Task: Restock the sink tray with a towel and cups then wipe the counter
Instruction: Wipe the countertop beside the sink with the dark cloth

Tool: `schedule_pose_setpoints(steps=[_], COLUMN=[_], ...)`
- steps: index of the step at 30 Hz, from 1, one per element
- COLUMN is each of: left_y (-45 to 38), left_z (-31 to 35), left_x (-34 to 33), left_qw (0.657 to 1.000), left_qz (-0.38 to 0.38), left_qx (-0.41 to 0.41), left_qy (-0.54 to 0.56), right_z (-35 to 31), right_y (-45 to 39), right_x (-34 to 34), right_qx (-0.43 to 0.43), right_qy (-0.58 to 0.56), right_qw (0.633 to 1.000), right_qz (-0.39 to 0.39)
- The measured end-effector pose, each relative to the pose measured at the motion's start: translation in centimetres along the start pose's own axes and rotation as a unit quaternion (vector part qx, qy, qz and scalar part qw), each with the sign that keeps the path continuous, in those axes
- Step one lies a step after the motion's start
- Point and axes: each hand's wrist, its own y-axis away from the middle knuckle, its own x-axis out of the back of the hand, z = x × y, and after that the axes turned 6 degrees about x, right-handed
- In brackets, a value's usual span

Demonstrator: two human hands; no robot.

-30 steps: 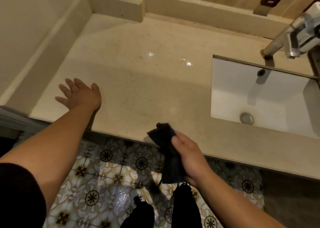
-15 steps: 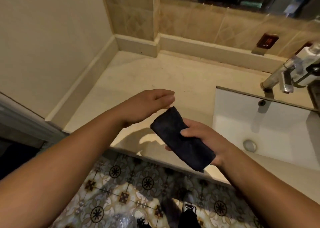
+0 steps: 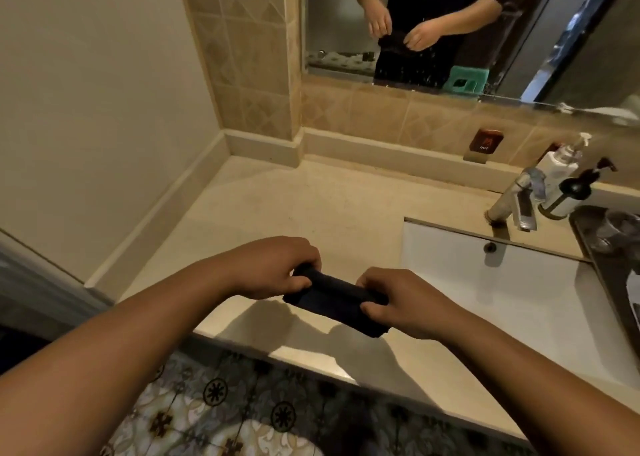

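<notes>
Both hands, left (image 3: 273,268) and right (image 3: 403,303), each grip curled tight round a dark cloth (image 3: 332,296), its ends hidden.

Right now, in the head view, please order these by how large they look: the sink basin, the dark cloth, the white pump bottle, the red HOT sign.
1. sink basin
2. dark cloth, partly hidden by both hands
3. white pump bottle
4. red HOT sign

The cloth is nearest the camera, so it may look larger than it is.

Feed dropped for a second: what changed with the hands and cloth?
The left hand left the counter and came over to grip the dark cloth's left end. The right hand lifted the cloth above the counter edge. Unchanged: the right hand's grip.
</notes>
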Motion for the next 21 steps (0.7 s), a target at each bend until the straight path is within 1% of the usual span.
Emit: schedule_pose_setpoints(steps=[2, 5, 7, 9, 11, 13, 15, 16, 18, 20, 21], left_y=[-1.0, -3.1, -4.7, -6.3, -7.4, -7.9, -7.6, -7.1, -5.9, -5.0, -4.7], left_z=[-1.1, -2.7, -3.9, -5.1, -5.9, -6.6, -7.2, -7.3, -7.5, -7.9, -8.0], left_x=[-2.0, -5.1, -6.8, -7.9, -8.2, -8.9, -11.0, -12.4, -15.2, -16.5, -16.8], left_qw=[0.999, 0.996, 0.991, 0.979, 0.966, 0.962, 0.964, 0.966, 0.970, 0.974, 0.975], left_qz=[0.009, 0.060, 0.089, 0.114, 0.140, 0.158, 0.157, 0.147, 0.129, 0.128, 0.128], left_qx=[0.001, 0.006, 0.005, -0.013, -0.013, 0.000, 0.006, 0.009, 0.021, 0.034, 0.028], left_qy=[-0.033, -0.064, -0.096, -0.170, -0.217, -0.224, -0.214, -0.214, -0.206, -0.185, -0.180], right_z=[1.4, 3.5, 4.6, 5.3, 5.7, 6.3, 6.9, 7.3, 7.8, 8.2, 8.4], right_y=[-1.3, -4.0, -6.0, -7.7, -9.0, -9.5, -9.0, -8.6, -7.6, -6.9, -6.7], right_x=[-0.4, -1.2, -1.7, -2.1, -3.1, -5.2, -8.5, -10.3, -13.0, -13.7, -13.7], right_qx=[-0.001, -0.029, -0.043, -0.048, -0.042, -0.024, -0.013, -0.008, -0.001, 0.012, 0.020], right_qy=[0.031, 0.054, 0.084, 0.138, 0.214, 0.289, 0.326, 0.328, 0.294, 0.248, 0.241], right_qw=[0.999, 0.998, 0.995, 0.989, 0.973, 0.947, 0.934, 0.935, 0.948, 0.959, 0.961], right_qz=[-0.007, -0.035, -0.038, -0.004, 0.073, 0.138, 0.144, 0.133, 0.120, 0.138, 0.135])
